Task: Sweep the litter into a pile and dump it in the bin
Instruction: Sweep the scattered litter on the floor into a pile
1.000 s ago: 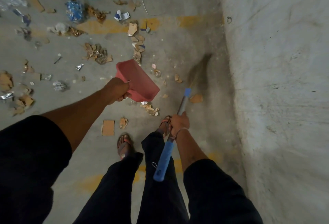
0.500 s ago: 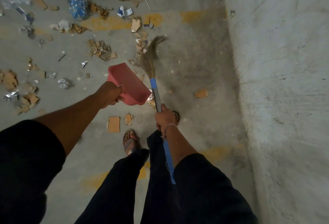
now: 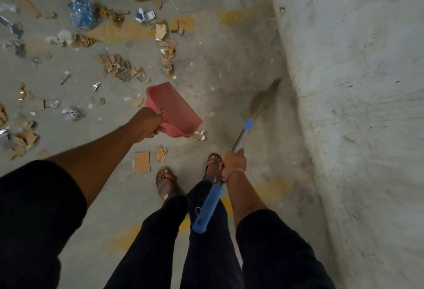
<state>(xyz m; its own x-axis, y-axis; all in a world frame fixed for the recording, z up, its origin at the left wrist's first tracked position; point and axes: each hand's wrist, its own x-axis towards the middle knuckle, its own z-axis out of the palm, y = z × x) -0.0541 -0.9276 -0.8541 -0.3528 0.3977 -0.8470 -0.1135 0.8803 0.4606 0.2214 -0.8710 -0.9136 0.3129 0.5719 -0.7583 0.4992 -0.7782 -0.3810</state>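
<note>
As we look down from the head camera, we see our left hand [image 3: 149, 125] with its grip clenched around the handle of a pink plastic dustpan [image 3: 174, 112], which is tilted, with its open edge pointing down and to the right. Whether it touches the grey concrete floor [image 3: 218, 43] we cannot tell. Our right hand [image 3: 234, 162] is grasping the shaft of a broom with a blue handle and straw bristles [image 3: 241, 137]; the blue end sticks out behind the hand, over our dark trousers [image 3: 160, 231]. The bristles [image 3: 263, 100] are blurred and lie near the foot of the rough white wall [image 3: 355, 82], on our right side.

The litter, torn brown cardboard pieces and wrappers [image 3: 119, 66], is scattered over the floor, mostly ahead and to the left of the dustpan. A crushed blue plastic packet [image 3: 82, 14] lies far ahead on the left. A flat rectangular cardboard piece [image 3: 142, 162] lies just in front of our left sandalled foot [image 3: 165, 183], and a crumpled shiny scrap [image 3: 199, 135] sits just beside the lower corner of the dustpan. Faded yellow painted lines [image 3: 128, 31] cross the floor.
</note>
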